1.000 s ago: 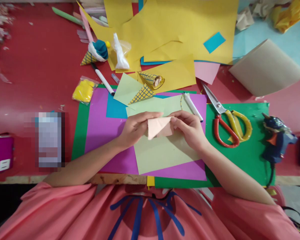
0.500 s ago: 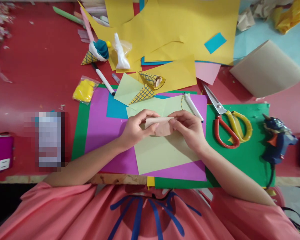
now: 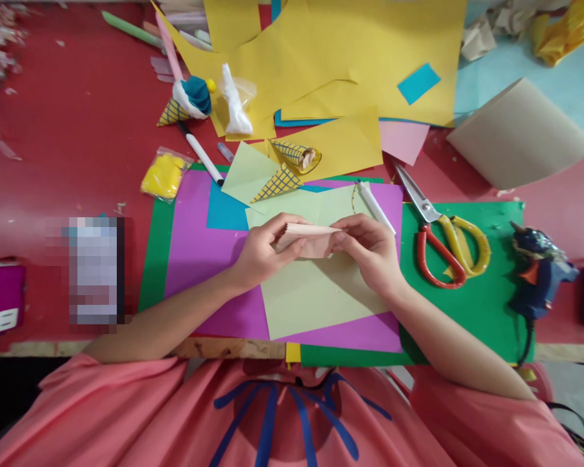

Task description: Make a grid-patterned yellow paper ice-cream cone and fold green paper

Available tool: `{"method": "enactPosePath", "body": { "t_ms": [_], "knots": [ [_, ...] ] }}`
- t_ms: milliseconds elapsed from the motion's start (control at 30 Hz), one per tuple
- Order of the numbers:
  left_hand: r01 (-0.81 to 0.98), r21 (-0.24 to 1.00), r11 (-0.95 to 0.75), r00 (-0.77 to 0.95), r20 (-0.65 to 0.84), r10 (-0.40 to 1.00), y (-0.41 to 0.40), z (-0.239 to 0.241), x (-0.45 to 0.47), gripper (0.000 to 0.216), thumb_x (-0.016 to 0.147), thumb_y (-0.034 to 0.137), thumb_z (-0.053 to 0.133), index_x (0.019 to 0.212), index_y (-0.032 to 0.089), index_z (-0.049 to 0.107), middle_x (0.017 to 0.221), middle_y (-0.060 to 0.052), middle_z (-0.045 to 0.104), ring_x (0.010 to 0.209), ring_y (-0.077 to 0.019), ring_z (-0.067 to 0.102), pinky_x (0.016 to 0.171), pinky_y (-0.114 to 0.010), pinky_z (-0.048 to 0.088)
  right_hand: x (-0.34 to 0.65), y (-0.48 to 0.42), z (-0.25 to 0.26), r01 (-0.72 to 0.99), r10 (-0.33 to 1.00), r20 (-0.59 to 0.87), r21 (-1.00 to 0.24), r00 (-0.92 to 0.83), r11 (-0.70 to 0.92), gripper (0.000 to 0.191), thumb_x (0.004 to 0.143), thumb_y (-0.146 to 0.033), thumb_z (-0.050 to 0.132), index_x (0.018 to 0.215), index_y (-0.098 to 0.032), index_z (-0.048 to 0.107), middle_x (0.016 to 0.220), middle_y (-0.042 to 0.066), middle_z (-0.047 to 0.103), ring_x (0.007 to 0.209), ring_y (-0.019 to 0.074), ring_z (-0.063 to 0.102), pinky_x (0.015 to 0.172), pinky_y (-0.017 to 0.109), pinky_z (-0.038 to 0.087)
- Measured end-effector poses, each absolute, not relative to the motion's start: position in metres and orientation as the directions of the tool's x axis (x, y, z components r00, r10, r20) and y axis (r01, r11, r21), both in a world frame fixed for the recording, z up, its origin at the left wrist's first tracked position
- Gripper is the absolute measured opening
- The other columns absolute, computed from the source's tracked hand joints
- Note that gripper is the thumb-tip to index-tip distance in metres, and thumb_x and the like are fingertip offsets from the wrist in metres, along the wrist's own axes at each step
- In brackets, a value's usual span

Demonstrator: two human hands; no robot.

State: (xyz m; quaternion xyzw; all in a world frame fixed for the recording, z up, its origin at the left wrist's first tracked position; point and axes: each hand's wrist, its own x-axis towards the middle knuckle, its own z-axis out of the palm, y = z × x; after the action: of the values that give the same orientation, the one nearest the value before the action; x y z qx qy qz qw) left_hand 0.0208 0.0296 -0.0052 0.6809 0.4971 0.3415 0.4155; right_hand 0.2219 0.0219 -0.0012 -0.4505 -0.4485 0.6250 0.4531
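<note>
Near the centre of the frame, both my hands pinch a small folded piece of peach paper (image 3: 311, 237). My left hand (image 3: 263, 250) grips its left end between thumb and fingertips, and my right hand (image 3: 370, 250) grips its right end the same way. The paper sits just above a pale green sheet (image 3: 316, 298), which lies on a purple sheet (image 3: 199, 259) over a green sheet (image 3: 472, 318).

At the left of centre, a small clear plastic bag (image 3: 164, 175) holds soft yellow material. A second clear bag (image 3: 236, 100) in the upper middle holds something white.

There are three yellow cones of paper with a blue grid:
- One cone (image 3: 187, 104), at the upper left, is filled with teal and white paper.
- Another cone (image 3: 296, 154) shows a pinkish scrap in its mouth.
- A flat one (image 3: 277, 183) lies just below it.

Right of my hands lie a white marker (image 3: 376, 207), scissors (image 3: 442, 240) with red and yellow handles, and a dark blue glue gun (image 3: 540, 272). Large smooth yellow sheets (image 3: 345, 52) cover the top of the red bench (image 3: 78, 130).
</note>
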Motion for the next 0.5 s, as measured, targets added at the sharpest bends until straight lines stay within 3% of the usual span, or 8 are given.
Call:
{"method": "enactPosePath", "body": {
  "t_ms": [200, 367, 500],
  "knots": [
    [0.383, 0.9, -0.209, 0.246, 0.118, 0.962, 0.0303, -0.0084, 0.0191, 0.02, 0.083, 0.029, 0.063, 0.1, 0.019, 0.064, 0.089, 0.0, 0.07, 0.077, -0.0099, 0.064, 0.065, -0.016, 0.05, 0.2218, 0.0242, -0.0012, -0.234, 0.953, -0.229, -0.933, -0.2, -0.273, 0.002, 0.081, -0.019, 0.068, 0.081, -0.018, 0.066, 0.069, -0.002, 0.067, 0.063, 0.0082, 0.065, 0.061, 0.02, 0.056],
    [0.313, 0.879, -0.36, 0.307, 0.265, 0.914, 0.0302, -0.0102, 0.0186, 0.018, 0.083, 0.018, 0.063, 0.1, 0.021, 0.067, 0.088, 0.001, 0.073, 0.072, -0.0073, 0.066, 0.063, -0.014, 0.051, 0.2238, 0.0258, -0.0047, -0.324, 0.935, -0.265, -0.886, -0.234, -0.332, 0.002, 0.081, -0.019, 0.069, 0.083, -0.019, 0.068, 0.07, -0.003, 0.067, 0.063, 0.0065, 0.064, 0.062, 0.019, 0.057],
    [0.25, 0.827, -0.503, 0.373, 0.397, 0.839, 0.0314, -0.0081, 0.0189, 0.021, 0.085, 0.015, 0.062, 0.104, 0.022, 0.068, 0.101, -0.004, 0.074, 0.091, -0.0128, 0.069, 0.079, -0.022, 0.056, 0.224, 0.0268, -0.0039, -0.352, 0.918, -0.317, -0.853, -0.239, -0.386, 0.004, 0.081, -0.019, 0.068, 0.085, -0.021, 0.068, 0.073, -0.003, 0.068, 0.066, 0.0076, 0.065, 0.063, 0.019, 0.057]
  ]
}}
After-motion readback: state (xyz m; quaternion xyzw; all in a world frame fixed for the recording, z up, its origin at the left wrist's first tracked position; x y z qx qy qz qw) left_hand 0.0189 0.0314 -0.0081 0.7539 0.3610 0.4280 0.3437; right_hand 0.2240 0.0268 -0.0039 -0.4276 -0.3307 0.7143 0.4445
